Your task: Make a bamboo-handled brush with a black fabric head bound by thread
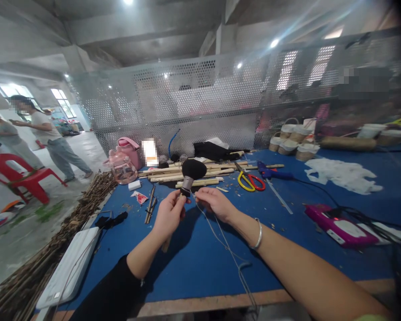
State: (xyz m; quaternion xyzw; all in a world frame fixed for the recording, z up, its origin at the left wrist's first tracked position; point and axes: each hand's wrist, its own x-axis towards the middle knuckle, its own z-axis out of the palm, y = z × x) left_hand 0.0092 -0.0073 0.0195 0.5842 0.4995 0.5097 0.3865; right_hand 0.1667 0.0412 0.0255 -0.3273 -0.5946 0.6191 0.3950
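Note:
My left hand (169,214) is closed around a wooden stick topped by a round black padded head (194,169). Grey cord is wound in a band (187,183) just below the head, with a black part under it. Close on the right, my right hand (215,203) pinches a thin grey cord (217,232) between thumb and fingers. The cord's loose length trails down over the blue tabletop to the front edge. The stick's lower end (166,244) shows beneath my left hand.
Behind my hands lie several pale sticks (167,172), scissors (247,180) and a blue glue gun (274,173). A magenta device (341,227) with black cables is at right, a white power bank (68,265) at left. Dry twigs (53,236) line the left edge; two people stand beyond.

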